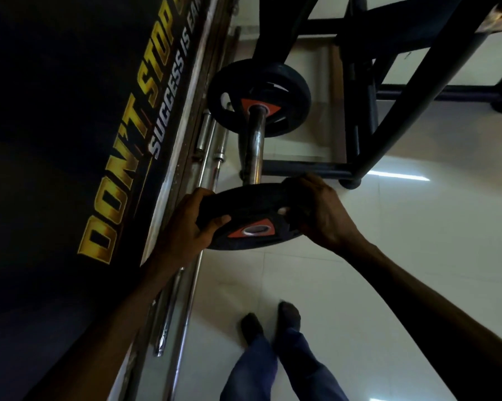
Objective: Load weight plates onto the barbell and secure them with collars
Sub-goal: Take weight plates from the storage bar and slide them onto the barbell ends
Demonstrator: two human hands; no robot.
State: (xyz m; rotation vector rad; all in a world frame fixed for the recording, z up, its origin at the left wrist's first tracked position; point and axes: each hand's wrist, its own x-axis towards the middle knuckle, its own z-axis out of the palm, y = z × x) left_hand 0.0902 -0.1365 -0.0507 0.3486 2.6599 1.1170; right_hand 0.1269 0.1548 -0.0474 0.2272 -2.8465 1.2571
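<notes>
Floor [359,256]: pale glossy tiles with visible grout lines, carrying bright streaks of reflected light [400,177] near the rack foot and at the lower right edge. Wall on the left: covered by a dark banner [56,140] printed in gold block letters "DON'T STOP" with a smaller white line beginning "SUCCESS IS"; the remainder is cut off. A pale, worn border strip [168,204] runs along the banner's edge. Spare chrome bars [186,299] lie on the floor along the wall base. A black tubular steel rack frame [417,91] occupies the upper right, standing on round feet. Overall lighting is dim.
</notes>
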